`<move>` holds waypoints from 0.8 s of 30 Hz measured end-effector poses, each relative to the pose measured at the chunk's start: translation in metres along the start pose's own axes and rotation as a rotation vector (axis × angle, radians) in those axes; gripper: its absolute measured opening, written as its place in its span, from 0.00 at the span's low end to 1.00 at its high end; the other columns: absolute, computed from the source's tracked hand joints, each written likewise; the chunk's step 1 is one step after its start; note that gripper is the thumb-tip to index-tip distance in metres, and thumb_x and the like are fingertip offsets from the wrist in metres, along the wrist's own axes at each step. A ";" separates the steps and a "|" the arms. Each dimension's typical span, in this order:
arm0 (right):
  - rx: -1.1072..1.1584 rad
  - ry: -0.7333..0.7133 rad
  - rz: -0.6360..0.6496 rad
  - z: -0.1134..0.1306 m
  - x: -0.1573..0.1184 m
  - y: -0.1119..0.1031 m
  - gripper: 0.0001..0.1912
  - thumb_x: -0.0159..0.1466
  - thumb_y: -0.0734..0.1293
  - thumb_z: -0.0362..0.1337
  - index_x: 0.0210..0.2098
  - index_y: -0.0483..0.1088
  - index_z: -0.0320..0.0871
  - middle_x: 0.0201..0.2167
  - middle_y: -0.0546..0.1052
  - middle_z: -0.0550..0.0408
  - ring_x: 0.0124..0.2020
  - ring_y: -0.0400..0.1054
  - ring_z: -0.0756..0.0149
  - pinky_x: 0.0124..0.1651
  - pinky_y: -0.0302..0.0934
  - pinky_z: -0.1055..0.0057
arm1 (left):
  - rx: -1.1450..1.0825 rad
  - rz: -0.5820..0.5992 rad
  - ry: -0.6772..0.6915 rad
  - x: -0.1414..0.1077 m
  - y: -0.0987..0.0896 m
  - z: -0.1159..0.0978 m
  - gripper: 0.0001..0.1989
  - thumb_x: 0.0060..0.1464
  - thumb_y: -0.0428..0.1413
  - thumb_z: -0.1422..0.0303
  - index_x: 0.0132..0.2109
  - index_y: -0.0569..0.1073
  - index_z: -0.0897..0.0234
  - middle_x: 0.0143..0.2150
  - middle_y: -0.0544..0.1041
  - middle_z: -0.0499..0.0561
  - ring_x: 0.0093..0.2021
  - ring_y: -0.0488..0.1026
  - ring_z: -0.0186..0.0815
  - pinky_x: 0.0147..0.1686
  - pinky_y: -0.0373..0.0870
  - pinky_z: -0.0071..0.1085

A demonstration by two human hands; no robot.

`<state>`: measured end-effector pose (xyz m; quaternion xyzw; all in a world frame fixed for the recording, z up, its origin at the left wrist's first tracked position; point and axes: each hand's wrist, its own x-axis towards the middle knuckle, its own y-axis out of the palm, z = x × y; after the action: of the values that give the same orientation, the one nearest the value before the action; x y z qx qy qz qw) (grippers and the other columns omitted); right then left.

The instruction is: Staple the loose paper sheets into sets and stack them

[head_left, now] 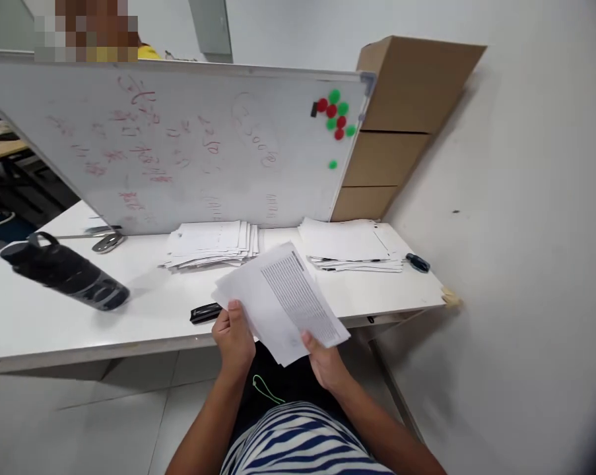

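Several printed sheets of paper (278,300) are held tilted above the front edge of the white desk. My left hand (234,338) grips their lower left edge, thumb on top. At the lower right corner my right hand (323,359) pinches them, its thumb also on top and the other fingers hidden beneath. A block of printed lines shows on the top sheet's right half. Just left of the sheets lies a black stapler-like object (205,313), partly hidden. Behind them are a left paper stack (208,241) and a right paper stack (347,241).
A dark bottle (67,274) stands at the left, near a computer mouse (107,242). A whiteboard (179,145) with magnets closes off the back, beside cardboard boxes (416,86). A dark small tool (418,262) lies by the right wall. Another person is behind the board.
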<state>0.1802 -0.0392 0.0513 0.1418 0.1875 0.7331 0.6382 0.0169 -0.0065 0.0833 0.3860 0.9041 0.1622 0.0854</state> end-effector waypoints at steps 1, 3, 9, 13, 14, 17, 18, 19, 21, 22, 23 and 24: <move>-0.044 -0.063 -0.118 0.009 0.007 -0.003 0.34 0.61 0.71 0.51 0.63 0.63 0.52 0.60 0.73 0.52 0.63 0.63 0.54 0.66 0.56 0.51 | 0.024 0.011 0.012 -0.002 0.005 0.006 0.26 0.50 0.62 0.49 0.23 0.62 0.63 0.19 0.61 0.41 0.23 0.60 0.26 0.25 0.61 0.24; -0.204 -0.115 -0.245 0.029 0.021 -0.013 0.30 0.60 0.71 0.51 0.59 0.68 0.48 0.57 0.75 0.50 0.61 0.66 0.52 0.65 0.58 0.53 | 0.028 0.062 0.001 -0.001 0.006 0.011 0.22 0.49 0.63 0.50 0.26 0.67 0.64 0.22 0.66 0.42 0.26 0.65 0.27 0.30 0.64 0.25; -0.751 0.118 0.094 0.080 0.060 -0.054 0.20 0.60 0.69 0.53 0.37 0.79 0.42 0.35 0.81 0.51 0.39 0.74 0.53 0.40 0.68 0.63 | 0.030 0.522 -0.294 0.032 -0.036 -0.009 0.24 0.47 0.66 0.55 0.49 0.71 0.56 0.34 0.77 0.46 0.29 0.72 0.30 0.30 0.68 0.26; -0.818 -0.003 0.223 0.089 0.074 -0.052 0.17 0.63 0.66 0.51 0.34 0.77 0.44 0.32 0.78 0.56 0.36 0.70 0.61 0.32 0.61 0.72 | 0.243 0.763 -0.317 0.052 -0.051 -0.021 0.33 0.50 0.64 0.56 0.61 0.66 0.56 0.47 0.80 0.57 0.42 0.77 0.39 0.38 0.73 0.32; -0.824 -0.019 0.247 0.089 0.075 -0.048 0.17 0.64 0.65 0.51 0.33 0.77 0.44 0.32 0.77 0.56 0.35 0.69 0.62 0.31 0.60 0.73 | 0.297 0.817 -0.307 0.056 -0.052 -0.024 0.34 0.51 0.64 0.56 0.63 0.65 0.56 0.51 0.78 0.59 0.48 0.76 0.43 0.42 0.73 0.34; -0.815 -0.031 0.268 0.087 0.075 -0.040 0.17 0.65 0.64 0.51 0.34 0.76 0.45 0.32 0.77 0.57 0.35 0.68 0.63 0.31 0.59 0.73 | 0.352 0.988 -0.256 0.064 -0.051 -0.032 0.37 0.51 0.61 0.49 0.64 0.65 0.58 0.59 0.74 0.63 0.59 0.70 0.52 0.50 0.71 0.42; -0.805 -0.034 0.253 0.085 0.075 -0.038 0.17 0.65 0.64 0.51 0.35 0.76 0.45 0.32 0.77 0.57 0.35 0.68 0.63 0.32 0.59 0.72 | 0.340 1.028 -0.230 0.066 -0.052 -0.033 0.41 0.49 0.60 0.44 0.65 0.64 0.58 0.61 0.72 0.63 0.60 0.68 0.54 0.52 0.70 0.43; -0.795 -0.038 0.234 0.084 0.075 -0.037 0.18 0.65 0.64 0.51 0.36 0.76 0.44 0.32 0.77 0.57 0.35 0.68 0.63 0.34 0.60 0.72 | 0.325 1.055 -0.204 0.067 -0.052 -0.034 0.46 0.46 0.58 0.39 0.66 0.64 0.59 0.62 0.71 0.64 0.62 0.67 0.55 0.54 0.69 0.45; -0.780 -0.041 0.198 0.081 0.075 -0.038 0.18 0.65 0.64 0.51 0.37 0.77 0.44 0.32 0.77 0.57 0.35 0.69 0.63 0.36 0.61 0.71 | 0.338 1.082 -0.181 0.068 -0.052 -0.031 0.51 0.40 0.57 0.34 0.66 0.64 0.60 0.62 0.70 0.63 0.61 0.67 0.57 0.54 0.69 0.45; -0.779 -0.037 0.190 0.081 0.075 -0.038 0.18 0.64 0.64 0.51 0.38 0.77 0.44 0.32 0.77 0.57 0.35 0.69 0.62 0.36 0.61 0.70 | 0.381 1.088 -0.185 0.067 -0.051 -0.029 0.51 0.39 0.58 0.35 0.65 0.67 0.60 0.61 0.72 0.63 0.60 0.69 0.57 0.54 0.70 0.45; -0.780 -0.036 0.186 0.081 0.075 -0.039 0.18 0.64 0.64 0.51 0.38 0.77 0.44 0.32 0.77 0.57 0.34 0.69 0.62 0.36 0.61 0.70 | 0.445 1.078 -0.197 0.065 -0.048 -0.025 0.47 0.40 0.60 0.37 0.62 0.70 0.61 0.58 0.74 0.61 0.58 0.70 0.56 0.53 0.70 0.45; -0.784 -0.039 0.183 0.081 0.075 -0.039 0.18 0.64 0.64 0.51 0.38 0.77 0.44 0.32 0.78 0.58 0.34 0.69 0.63 0.36 0.61 0.70 | 0.518 1.048 -0.216 0.064 -0.045 -0.022 0.42 0.42 0.61 0.39 0.58 0.74 0.62 0.55 0.77 0.60 0.55 0.72 0.54 0.52 0.71 0.44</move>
<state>0.2403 0.0476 0.1032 -0.0827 -0.1319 0.8000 0.5794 -0.0630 0.0059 0.0860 0.8033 0.5896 -0.0834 -0.0118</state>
